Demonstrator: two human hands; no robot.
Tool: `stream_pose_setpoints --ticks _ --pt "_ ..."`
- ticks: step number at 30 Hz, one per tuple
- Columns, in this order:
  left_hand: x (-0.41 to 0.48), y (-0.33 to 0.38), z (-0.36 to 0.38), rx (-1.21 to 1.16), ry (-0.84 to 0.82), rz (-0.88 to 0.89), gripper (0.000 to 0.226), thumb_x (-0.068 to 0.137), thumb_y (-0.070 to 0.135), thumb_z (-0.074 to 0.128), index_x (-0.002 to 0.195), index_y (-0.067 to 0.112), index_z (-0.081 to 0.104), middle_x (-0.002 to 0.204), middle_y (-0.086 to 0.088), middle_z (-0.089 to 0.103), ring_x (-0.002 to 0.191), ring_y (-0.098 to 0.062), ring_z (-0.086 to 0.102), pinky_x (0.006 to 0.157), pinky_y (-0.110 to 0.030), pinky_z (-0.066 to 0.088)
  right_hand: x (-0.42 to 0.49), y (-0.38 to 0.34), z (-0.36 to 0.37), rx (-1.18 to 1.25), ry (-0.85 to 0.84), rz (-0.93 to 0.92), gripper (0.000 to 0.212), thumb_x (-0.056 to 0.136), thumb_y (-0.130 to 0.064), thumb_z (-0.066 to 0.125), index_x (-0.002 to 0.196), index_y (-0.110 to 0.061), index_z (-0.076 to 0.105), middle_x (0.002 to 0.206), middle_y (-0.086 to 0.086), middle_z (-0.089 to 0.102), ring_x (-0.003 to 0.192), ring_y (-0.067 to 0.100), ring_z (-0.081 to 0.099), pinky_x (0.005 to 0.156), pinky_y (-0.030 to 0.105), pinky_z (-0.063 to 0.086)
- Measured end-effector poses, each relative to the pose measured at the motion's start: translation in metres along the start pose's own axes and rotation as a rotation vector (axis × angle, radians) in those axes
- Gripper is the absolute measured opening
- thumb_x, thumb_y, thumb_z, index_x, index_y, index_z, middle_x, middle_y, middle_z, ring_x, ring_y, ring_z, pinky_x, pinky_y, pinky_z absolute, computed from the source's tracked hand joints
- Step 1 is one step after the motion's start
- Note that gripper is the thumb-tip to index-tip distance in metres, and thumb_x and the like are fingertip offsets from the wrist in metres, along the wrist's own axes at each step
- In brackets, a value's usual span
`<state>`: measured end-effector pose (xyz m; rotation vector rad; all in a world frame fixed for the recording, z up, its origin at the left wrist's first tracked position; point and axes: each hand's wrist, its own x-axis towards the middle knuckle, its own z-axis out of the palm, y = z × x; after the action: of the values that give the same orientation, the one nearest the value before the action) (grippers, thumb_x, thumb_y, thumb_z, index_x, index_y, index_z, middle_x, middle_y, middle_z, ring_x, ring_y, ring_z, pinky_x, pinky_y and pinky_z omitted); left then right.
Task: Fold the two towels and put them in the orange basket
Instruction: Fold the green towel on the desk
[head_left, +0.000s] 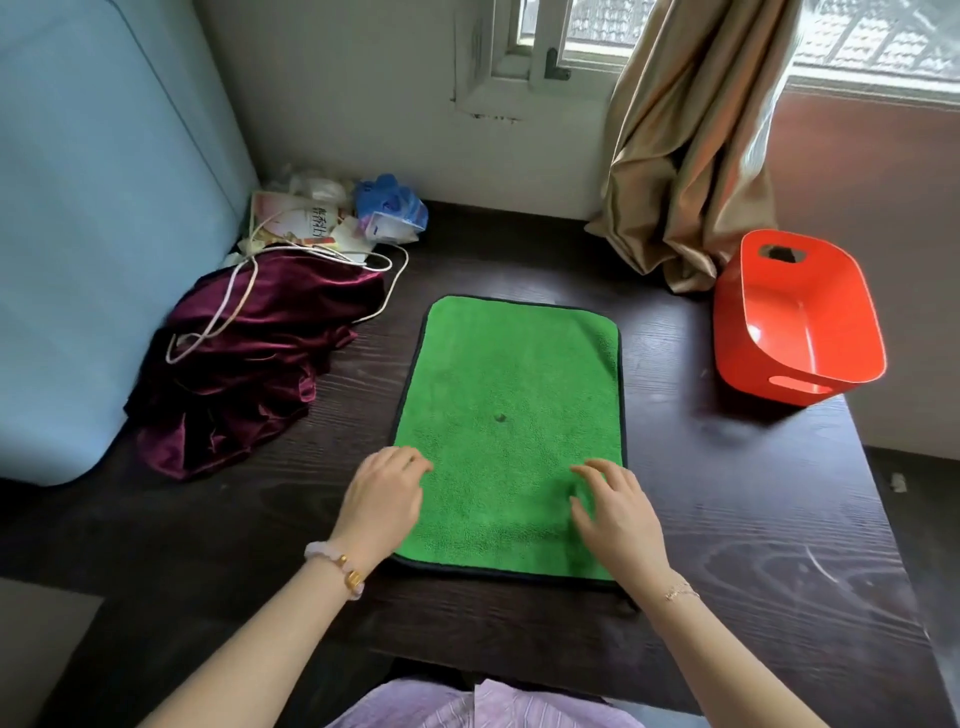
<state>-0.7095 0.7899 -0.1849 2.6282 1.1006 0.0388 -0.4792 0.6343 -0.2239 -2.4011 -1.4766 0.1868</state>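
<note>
Green towel (509, 415) lies flat and unfolded, dead centre on the surface (727, 519), long side running 12 to 6, dark trim all round. There's a small dark spot near its middle.

Left grip (382, 499) is at the towel's 8 o'clock, fingers bent, tips on the pile by the left edge, released and grasping nothing. It has a bead bracelet (337, 564) on the wrist. Right grip (615, 514) is at the towel's 5 o'clock, fingers spread and relaxed over the cloth, also released.

Basket (779, 312) is at 2 o'clock, well apart from the towel, tilted toward me, nothing inside. Curtain (691, 156) hangs at 1 o'clock, hem on the surface just beside the basket. Maroon cloth (249, 353) is bunched at 9–10 o'clock with a white cable (228, 306) looped over it.
</note>
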Motion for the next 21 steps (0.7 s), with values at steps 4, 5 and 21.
stream_pose_setpoints --ticks 4,5,21 --pt "0.013 0.005 0.031 -0.006 -0.1 0.016 0.052 0.099 0.037 0.02 0.148 0.019 0.016 0.156 0.004 0.015 0.144 -0.013 0.007 0.116 -0.028 -0.005 -0.005 -0.002 0.023 -0.089 -0.041 -0.04 0.053 0.086 -0.039 0.047 0.132 -0.011 0.052 0.138 0.008 0.051 0.13 0.028 0.046 0.111 0.038 0.033" --pt "0.009 0.001 0.038 0.044 -0.102 0.02 0.054 0.099 0.041 0.013 0.147 0.017 0.016 0.155 0.002 0.016 0.144 -0.014 0.007 0.118 -0.031 -0.006 -0.011 -0.001 0.028 -0.105 -0.061 -0.036 0.056 0.09 -0.043 0.038 0.137 -0.013 0.046 0.144 0.006 0.046 0.135 0.026 0.038 0.115 0.036 0.023" --pt "0.05 -0.001 0.025 0.002 -0.023 0.005 0.056 0.09 0.04 0.021 0.129 0.013 0.052 0.136 -0.004 0.051 0.128 -0.02 0.046 0.111 -0.034 0.019 0.035 -0.008 0.002 -0.048 0.101 0.09 0.042 0.084 -0.029 0.038 0.11 -0.01 0.064 0.11 0.005 0.066 0.1 0.022 0.064 0.082 0.036 0.053"
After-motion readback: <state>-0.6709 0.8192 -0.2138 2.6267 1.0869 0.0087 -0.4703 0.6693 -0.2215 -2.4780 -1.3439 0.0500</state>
